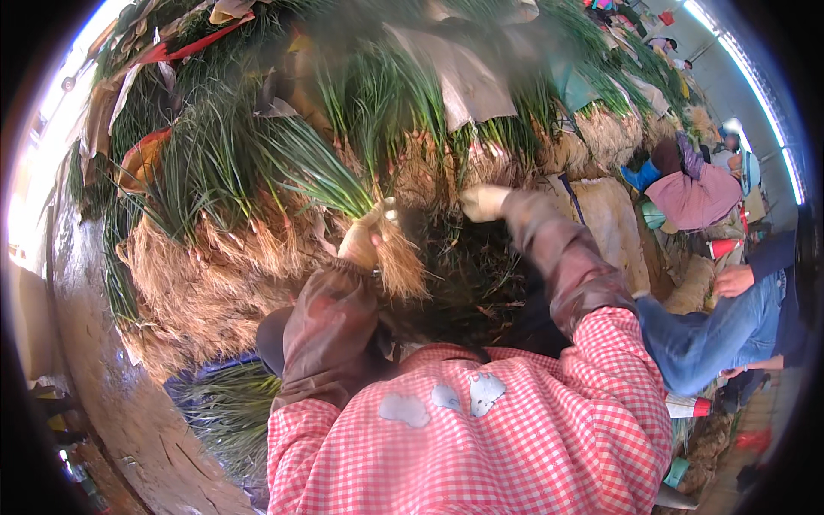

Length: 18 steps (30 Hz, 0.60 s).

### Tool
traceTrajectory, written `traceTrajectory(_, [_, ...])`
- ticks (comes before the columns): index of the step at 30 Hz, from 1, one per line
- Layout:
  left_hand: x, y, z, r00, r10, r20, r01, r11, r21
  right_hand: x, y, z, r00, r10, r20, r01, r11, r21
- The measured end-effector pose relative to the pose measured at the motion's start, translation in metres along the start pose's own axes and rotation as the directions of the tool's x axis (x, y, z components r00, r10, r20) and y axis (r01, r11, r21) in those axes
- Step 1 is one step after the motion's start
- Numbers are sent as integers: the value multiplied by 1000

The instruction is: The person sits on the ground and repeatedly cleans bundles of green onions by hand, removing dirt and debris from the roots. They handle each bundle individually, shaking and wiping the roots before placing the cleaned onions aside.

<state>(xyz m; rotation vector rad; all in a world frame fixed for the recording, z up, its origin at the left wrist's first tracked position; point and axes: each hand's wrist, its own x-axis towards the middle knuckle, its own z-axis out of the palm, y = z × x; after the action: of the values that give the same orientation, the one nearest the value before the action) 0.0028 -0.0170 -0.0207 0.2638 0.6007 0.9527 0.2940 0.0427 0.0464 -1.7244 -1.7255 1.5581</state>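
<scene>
My left hand (360,239), in a pale glove, grips a bunch of green onions (341,187) around its white stem bases. The leaves point away to the upper left, and the brown roots (400,261) hang toward me. My right hand (484,203), also pale-gloved and blurred by motion, is to the right of the bunch, close to the piled onions' roots (421,170). Its fingers cannot be made out, so whether it holds anything is unclear. Loose roots and scraps (463,270) lie on the dark ground between my arms.
Rooted onions (199,277) are heaped left and ahead, partly under sacking (460,77). More onion leaves (225,399) lie at lower left. A pale sack (608,225) is at right. A person in jeans (727,331) stands close on my right; another person (692,193) sits farther off.
</scene>
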Motion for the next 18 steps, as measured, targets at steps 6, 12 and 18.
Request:
traceTrajectory(6, [2,-7,2,995,-86,45,85,996,31,47,-19,79,993,-119,10,113,963,246])
traceTrajectory(12, [-3,-11,1,992,29,-124,-23,998,53,73,-33,126,954,-283,-100,300,896,328])
traceTrajectory(18, [-4,5,4,956,130,-264,-148,988,-49,87,-68,99,869,-451,205,489,846,-211])
